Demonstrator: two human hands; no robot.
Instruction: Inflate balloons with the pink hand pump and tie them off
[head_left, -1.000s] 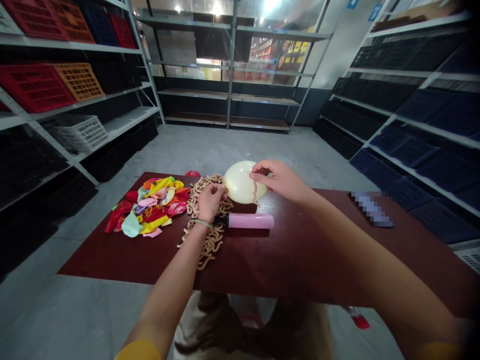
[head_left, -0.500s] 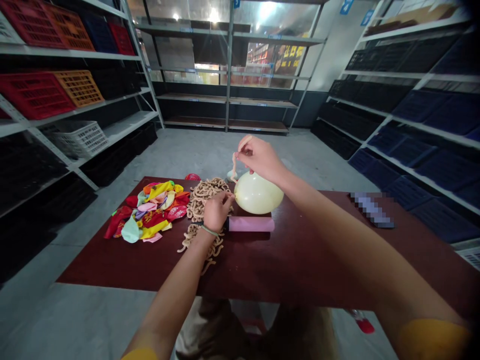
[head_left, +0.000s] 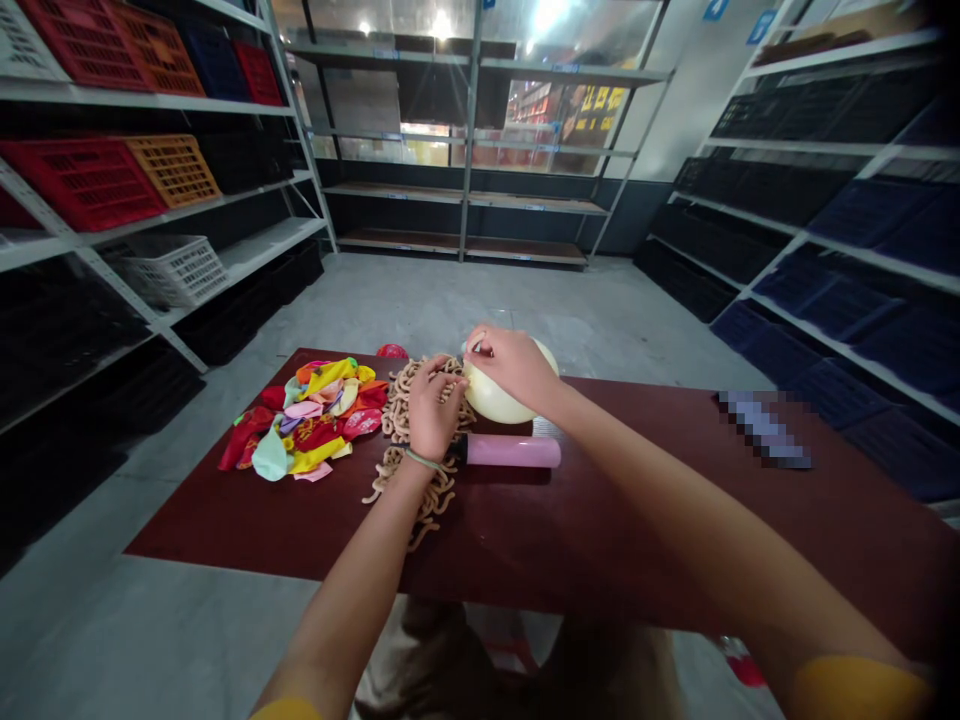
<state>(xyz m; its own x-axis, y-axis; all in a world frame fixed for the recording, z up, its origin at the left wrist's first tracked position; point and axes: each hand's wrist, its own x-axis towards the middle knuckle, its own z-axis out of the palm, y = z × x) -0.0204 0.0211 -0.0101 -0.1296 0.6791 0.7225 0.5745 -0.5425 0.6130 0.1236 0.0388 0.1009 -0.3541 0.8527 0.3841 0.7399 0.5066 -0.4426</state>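
My right hand [head_left: 506,367] is closed over the top of an inflated pale yellow balloon [head_left: 499,400], pinching near its neck, and holds it low over the dark red table [head_left: 570,520]. My left hand [head_left: 429,408] is closed beside the balloon's left side, fingers pinched on a tan strand from the pile of tan strings [head_left: 411,430] beneath it. A pink hand pump [head_left: 511,451] lies on the table just in front of the balloon.
A heap of flat coloured balloons [head_left: 311,417] lies at the table's left. A blurred-out object [head_left: 765,430] lies at the right. Metal shelves with red, orange and white baskets [head_left: 172,268] line the left; dark bins fill the right shelves.
My right hand lifted the balloon with a strand pulled upward, then came back down and left over the strings. My left hand stayed on the strings and now meets the balloon's neck.
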